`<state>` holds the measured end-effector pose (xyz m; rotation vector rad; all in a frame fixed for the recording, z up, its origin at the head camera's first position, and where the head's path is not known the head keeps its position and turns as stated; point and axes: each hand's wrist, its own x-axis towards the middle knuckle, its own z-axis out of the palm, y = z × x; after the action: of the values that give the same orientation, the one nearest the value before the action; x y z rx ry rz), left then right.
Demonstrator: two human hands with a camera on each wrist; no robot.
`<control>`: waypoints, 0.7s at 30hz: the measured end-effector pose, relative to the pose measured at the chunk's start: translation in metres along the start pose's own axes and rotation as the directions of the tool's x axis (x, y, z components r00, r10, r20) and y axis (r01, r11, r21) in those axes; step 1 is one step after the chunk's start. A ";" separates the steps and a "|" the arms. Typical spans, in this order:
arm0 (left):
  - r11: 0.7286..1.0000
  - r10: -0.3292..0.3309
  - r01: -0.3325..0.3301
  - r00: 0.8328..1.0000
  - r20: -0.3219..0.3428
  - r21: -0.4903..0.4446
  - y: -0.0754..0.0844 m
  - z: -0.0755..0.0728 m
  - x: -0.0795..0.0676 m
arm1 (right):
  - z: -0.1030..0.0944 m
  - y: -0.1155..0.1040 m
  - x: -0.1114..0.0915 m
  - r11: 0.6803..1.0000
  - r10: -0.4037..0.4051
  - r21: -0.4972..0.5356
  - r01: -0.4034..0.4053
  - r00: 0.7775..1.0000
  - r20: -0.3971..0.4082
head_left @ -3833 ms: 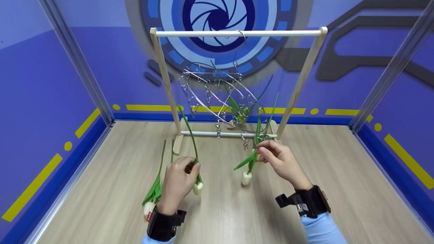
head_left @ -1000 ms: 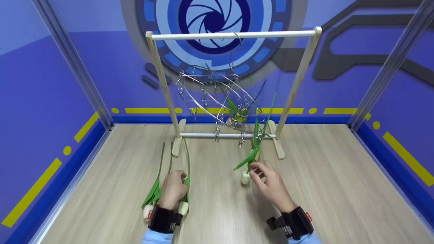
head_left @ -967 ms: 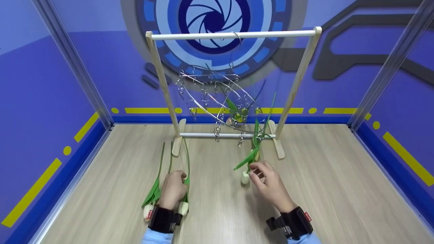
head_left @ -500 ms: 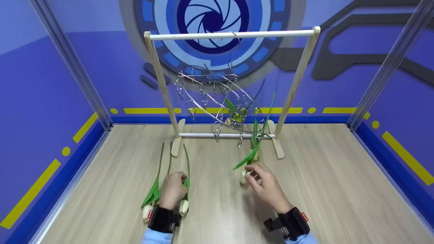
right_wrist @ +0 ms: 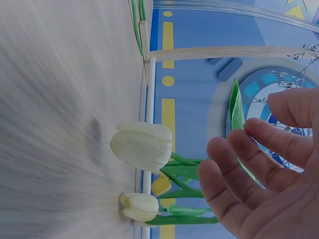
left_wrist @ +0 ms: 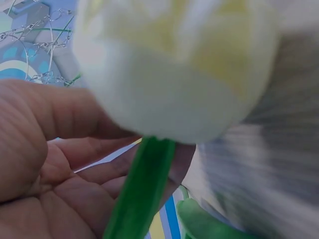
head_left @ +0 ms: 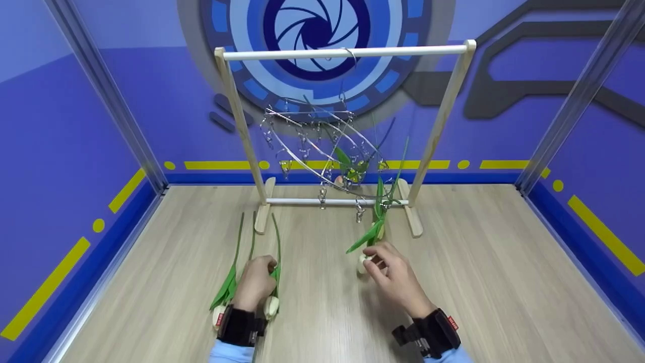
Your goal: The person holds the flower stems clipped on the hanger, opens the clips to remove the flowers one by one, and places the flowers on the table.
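In the head view my left hand is low over the table at left, fingers curled, pinching the stem of a white tulip. In the left wrist view that tulip's bloom looms close, its green stem running down before the palm. Left of this hand lies another white tulip, partly hidden by the wrist strap. My right hand hovers beside a hanging white tulip, bloom down. The right wrist view shows its fingers loosely bent and apart, holding nothing, near that bloom; a second bloom is behind.
A wooden rack stands at the back of the table. From its top bar hangs a wire clip hanger with several metal clips. Behind the hanger are more green leaves. Blue walls enclose the table.
The left hand has lowered its tulip from in front of the rack to the table at left. My right hand has moved down from the hanging tulip's stem and clip to beside its bloom.
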<state>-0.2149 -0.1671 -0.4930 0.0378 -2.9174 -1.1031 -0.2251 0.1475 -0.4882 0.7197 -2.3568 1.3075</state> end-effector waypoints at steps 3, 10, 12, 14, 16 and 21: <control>1.000 -0.005 0.005 1.000 0.014 -0.011 0.001 -0.002 -0.001 | -0.001 0.000 0.000 1.000 0.010 0.002 -0.010 1.000 0.010; 0.999 0.001 0.000 0.999 0.032 -0.036 0.004 -0.010 -0.007 | -0.002 -0.001 0.000 1.000 0.009 0.015 -0.010 1.000 0.013; 0.999 0.030 -0.029 0.999 0.017 -0.033 0.007 -0.014 -0.011 | -0.003 -0.002 0.000 1.000 -0.004 0.014 0.004 1.000 0.009; 0.998 0.062 -0.063 0.998 -0.006 -0.029 0.012 -0.017 -0.015 | -0.004 -0.003 0.001 1.000 -0.018 0.009 0.018 1.000 0.004; 0.994 0.104 -0.105 0.994 -0.036 -0.018 0.019 -0.021 -0.019 | -0.006 -0.004 0.002 1.000 -0.026 0.005 0.026 1.000 -0.004; 0.978 0.208 -0.207 0.972 -0.113 0.018 0.042 -0.030 -0.032 | -0.013 -0.007 0.005 1.000 -0.006 0.006 0.006 1.000 -0.023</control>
<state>-0.1827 -0.1543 -0.4432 -0.1931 -2.7475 -1.0235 -0.2243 0.1544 -0.4739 0.7094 -2.3316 1.3136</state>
